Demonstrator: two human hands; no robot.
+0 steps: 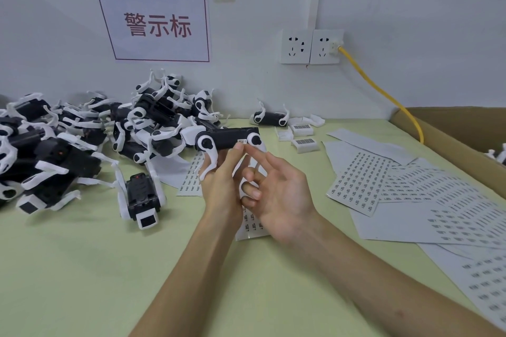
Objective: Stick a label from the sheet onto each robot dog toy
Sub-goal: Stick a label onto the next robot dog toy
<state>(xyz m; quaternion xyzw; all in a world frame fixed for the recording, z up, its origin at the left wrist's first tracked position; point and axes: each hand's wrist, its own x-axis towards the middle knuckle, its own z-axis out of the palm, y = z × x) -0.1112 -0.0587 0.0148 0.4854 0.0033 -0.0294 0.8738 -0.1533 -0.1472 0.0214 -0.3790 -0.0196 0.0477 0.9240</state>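
Left hand (219, 180) holds a black-and-white dog (228, 139) up above the bench (82, 268), fingers curled round its underside and a white leg, thumb tip pressed just beside a small white label (242, 141) stuck on the dog's black flank. Right hand (276, 194) hangs just beside it, palm turned up, fingers loosely bent and holding nothing; its forefinger reaches toward the label.

Under the wrists lies a label sheet (252, 223), partly hidden by both arms. More sheets (383, 186) fan out over the bench to the right, some overlapping. A pile of dogs (82, 134) fills the left rear of the bench; one dog (141, 200) lies apart at the pile's near edge, and another (269, 117) lies alone near the wall. Beside that one sit small white parts bearing barcodes (301, 134). A cardboard box (451, 128) stands at the far right. On the wall hang a sign (157, 23) with red characters and two sockets (310, 46), with a yellow cable (383, 93) plugged into the right one.
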